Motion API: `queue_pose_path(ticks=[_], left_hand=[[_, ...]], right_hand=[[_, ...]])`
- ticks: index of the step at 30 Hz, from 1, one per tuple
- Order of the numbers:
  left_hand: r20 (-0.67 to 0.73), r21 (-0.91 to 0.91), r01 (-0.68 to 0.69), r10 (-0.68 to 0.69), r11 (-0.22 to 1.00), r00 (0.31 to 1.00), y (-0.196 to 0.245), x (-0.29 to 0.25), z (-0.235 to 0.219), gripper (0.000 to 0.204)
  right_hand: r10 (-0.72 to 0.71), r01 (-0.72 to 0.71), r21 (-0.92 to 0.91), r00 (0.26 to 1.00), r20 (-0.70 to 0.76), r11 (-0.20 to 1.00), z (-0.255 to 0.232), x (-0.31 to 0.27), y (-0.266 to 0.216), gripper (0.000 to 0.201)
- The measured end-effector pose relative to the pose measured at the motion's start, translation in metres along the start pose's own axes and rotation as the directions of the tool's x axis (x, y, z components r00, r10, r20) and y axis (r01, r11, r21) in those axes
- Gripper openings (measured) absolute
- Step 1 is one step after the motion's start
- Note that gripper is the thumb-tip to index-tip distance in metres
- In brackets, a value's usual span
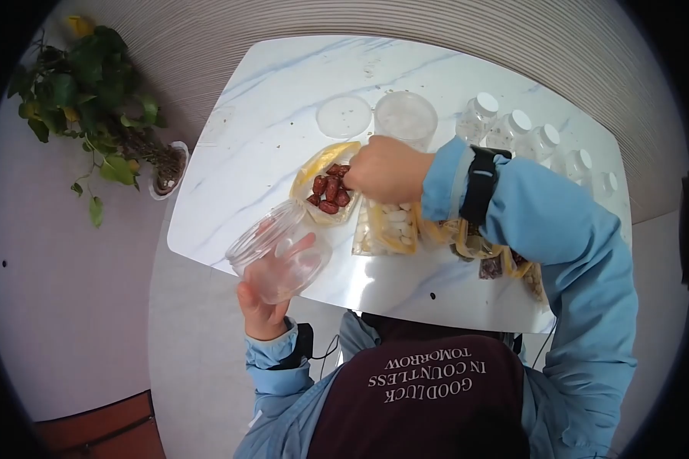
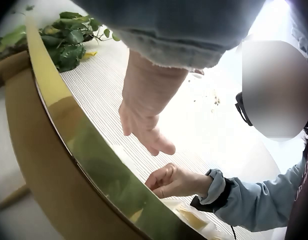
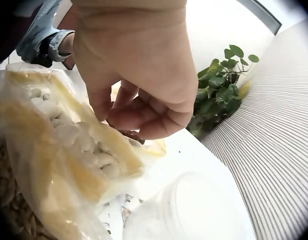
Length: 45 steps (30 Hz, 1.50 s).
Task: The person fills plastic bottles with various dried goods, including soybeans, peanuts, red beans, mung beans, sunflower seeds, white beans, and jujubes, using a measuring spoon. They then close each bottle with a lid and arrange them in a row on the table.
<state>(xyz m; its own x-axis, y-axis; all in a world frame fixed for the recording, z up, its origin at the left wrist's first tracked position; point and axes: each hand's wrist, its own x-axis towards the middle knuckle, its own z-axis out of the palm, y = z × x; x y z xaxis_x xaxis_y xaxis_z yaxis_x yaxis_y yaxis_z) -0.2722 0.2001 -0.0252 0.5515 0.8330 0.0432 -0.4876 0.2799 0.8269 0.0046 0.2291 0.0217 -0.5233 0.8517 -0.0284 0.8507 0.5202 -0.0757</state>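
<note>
A white marble-patterned table with grey-blue veins (image 1: 226,161) stands against a pale, finely ribbed wall (image 1: 436,27). On it lies an open clear plastic bag with yellow panels (image 1: 306,172), holding wrinkled dark-red dates (image 1: 331,188).

The person's right hand (image 1: 386,172) is at the bag's right edge, fingers curled down onto the dates; whether they pinch one, I cannot tell. The left hand (image 1: 264,302), nearer the person and left of the bag, grips a wide-mouthed clear jar (image 1: 310,268), tilted with its mouth away from the person.

Beyond the bag, among scattered specks, lie a round translucent lid (image 1: 344,116) and a round clear tub (image 1: 406,115). Right of the bag are a yellow-panelled bag of white pieces (image 1: 379,229) and, farther back, a row of clear bottles with white caps (image 1: 507,131).

Well left of the bag, off the table, a leafy green plant (image 1: 92,76) grows from a white pot (image 1: 163,187) near the wall; grey floor (image 1: 199,306) shows below.
</note>
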Motion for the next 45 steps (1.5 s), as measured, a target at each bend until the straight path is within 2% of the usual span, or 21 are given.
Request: queue_pose_path(ticks=[2, 5, 8, 11, 15, 17, 20, 23, 26, 28, 32, 33, 34, 36, 38, 40, 43, 45], left_hand=[[-0.058, 0.087, -0.020, 0.025, 0.996, 0.998, 0.003, 0.001, 0.007, 0.111], [-0.077, 0.230, -0.057, 0.077, 0.971, 0.994, 0.008, -0.001, 0.006, 0.116], [-0.138, 0.239, -0.067, 0.102, 0.969, 0.985, 0.007, -0.003, 0.009, 0.119], [-0.184, 0.242, -0.084, 0.131, 0.967, 0.974, 0.004, -0.006, 0.011, 0.120], [-0.161, 0.283, -0.093, 0.143, 0.955, 0.977, 0.001, -0.006, 0.008, 0.119], [-0.139, 0.306, -0.092, 0.140, 0.948, 0.980, 0.001, -0.006, 0.011, 0.119], [-0.138, 0.337, -0.076, 0.129, 0.938, 0.982, 0.001, -0.005, 0.013, 0.120], [-0.142, 0.342, -0.106, 0.163, 0.934, 0.976, -0.003, -0.008, 0.019, 0.121], [-0.144, 0.437, -0.118, 0.199, 0.892, 0.969, -0.008, -0.011, 0.024, 0.120], [-0.128, 0.494, -0.145, 0.237, 0.857, 0.963, -0.012, -0.012, 0.023, 0.118], [-0.016, 0.527, -0.200, 0.246, 0.826, 0.969, -0.021, -0.016, 0.016, 0.104], [-0.008, 0.530, -0.200, 0.241, 0.824, 0.971, -0.024, -0.017, 0.018, 0.103], [-0.006, 0.536, -0.197, 0.237, 0.821, 0.972, -0.022, -0.016, 0.020, 0.103], [-0.003, 0.546, -0.194, 0.233, 0.815, 0.972, -0.023, -0.016, 0.023, 0.102], [-0.005, 0.544, -0.194, 0.235, 0.816, 0.972, -0.026, -0.015, 0.027, 0.102], [0.000, 0.555, -0.195, 0.235, 0.809, 0.972, -0.027, -0.015, 0.032, 0.102], [0.012, 0.560, -0.193, 0.225, 0.806, 0.974, -0.029, -0.013, 0.035, 0.103], [-0.011, 0.556, -0.186, 0.231, 0.810, 0.973, -0.031, -0.012, 0.041, 0.108]], right_hand=[[-0.074, 0.074, -0.010, 0.997, 0.026, 0.997, 0.000, 0.006, -0.012, 0.006], [-0.211, 0.206, -0.134, 0.977, -0.024, 0.969, 0.008, 0.008, -0.026, 0.006], [-0.290, 0.286, -0.285, 0.957, 0.029, 0.915, 0.016, 0.004, -0.034, 0.006], [-0.289, 0.268, -0.313, 0.957, -0.021, 0.911, 0.017, 0.004, -0.037, 0.006], [-0.293, 0.255, -0.259, 0.949, -0.120, 0.932, 0.011, 0.006, -0.034, 0.006], [-0.298, 0.261, -0.219, 0.941, -0.158, 0.940, 0.004, 0.001, -0.033, 0.006], [-0.235, 0.208, -0.198, 0.964, -0.124, 0.958, -0.009, -0.011, -0.038, 0.005], [-0.238, 0.202, -0.186, 0.950, -0.200, 0.962, -0.037, -0.041, -0.042, 0.006], [-0.056, 0.076, -0.235, 0.994, 0.094, 0.969, -0.082, -0.088, -0.043, 0.010], [0.040, -0.014, -0.260, 0.995, 0.094, 0.965, -0.105, -0.127, -0.046, 0.012], [0.196, -0.202, -0.159, 0.979, -0.052, 0.966, -0.113, -0.222, -0.060, 0.014], [0.273, -0.279, -0.118, 0.960, -0.059, 0.953, -0.116, -0.239, -0.066, 0.015], [0.349, -0.353, -0.075, 0.935, -0.066, 0.932, -0.120, -0.256, -0.073, 0.017], [0.570, -0.567, -0.107, 0.822, 0.004, 0.817, -0.117, -0.283, -0.084, 0.017], [0.676, -0.673, -0.066, 0.735, 0.044, 0.736, -0.097, -0.321, -0.092, 0.019], [0.752, -0.763, 0.057, 0.645, 0.135, 0.644, -0.073, -0.347, -0.103, 0.021], [0.833, -0.847, 0.063, 0.531, 0.152, 0.528, -0.044, -0.366, -0.123, 0.025], [0.869, -0.875, 0.086, 0.483, 0.108, 0.476, -0.028, -0.371, -0.130, 0.031]])
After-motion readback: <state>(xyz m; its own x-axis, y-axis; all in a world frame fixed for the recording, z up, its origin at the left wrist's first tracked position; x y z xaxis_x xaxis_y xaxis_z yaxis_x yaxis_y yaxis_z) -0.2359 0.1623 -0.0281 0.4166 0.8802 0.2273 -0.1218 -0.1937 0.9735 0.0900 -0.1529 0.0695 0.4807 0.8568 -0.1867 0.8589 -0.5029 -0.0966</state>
